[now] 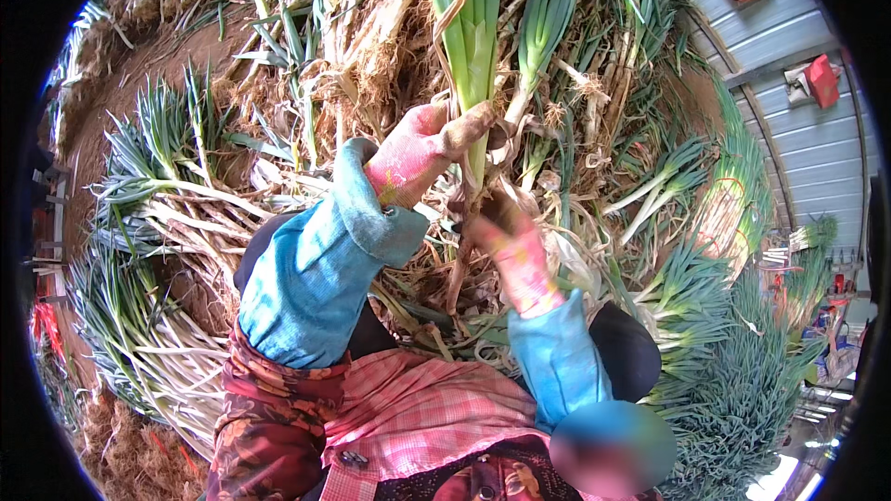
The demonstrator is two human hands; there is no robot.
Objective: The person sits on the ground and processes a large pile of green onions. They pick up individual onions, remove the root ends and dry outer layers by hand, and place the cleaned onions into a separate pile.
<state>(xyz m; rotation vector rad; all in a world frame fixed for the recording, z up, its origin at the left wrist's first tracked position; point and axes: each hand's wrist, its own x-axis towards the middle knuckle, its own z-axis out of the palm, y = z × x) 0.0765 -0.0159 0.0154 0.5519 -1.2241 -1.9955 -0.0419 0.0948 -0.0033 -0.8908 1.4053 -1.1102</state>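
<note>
A large green onion (477, 73) stands upright before me, its broad green leaves pointing away and its brown lower stalk (460, 271) toward me. My left hand (424, 146), in a pink glove with a soiled thumb and fingertips, grips it where the leaves meet the stalk. Lower down, my right hand (515, 254), gloved in pink and yellow and blurred, closes on the browned lower stalk. Dry, papery outer leaves (511, 146) hang loose between the two hands. The right fingertips are partly hidden behind the stalk and the dry leaves.
Untrimmed onions with earthy roots (383, 69) are heaped ahead. Pale-stalked onions (174, 369) lie at left, green-leaved ones (689, 292) at right. A tied bundle (727, 205) rests near a corrugated metal wall (807, 146). Peeled leaf litter (424, 292) covers the ground between my knees.
</note>
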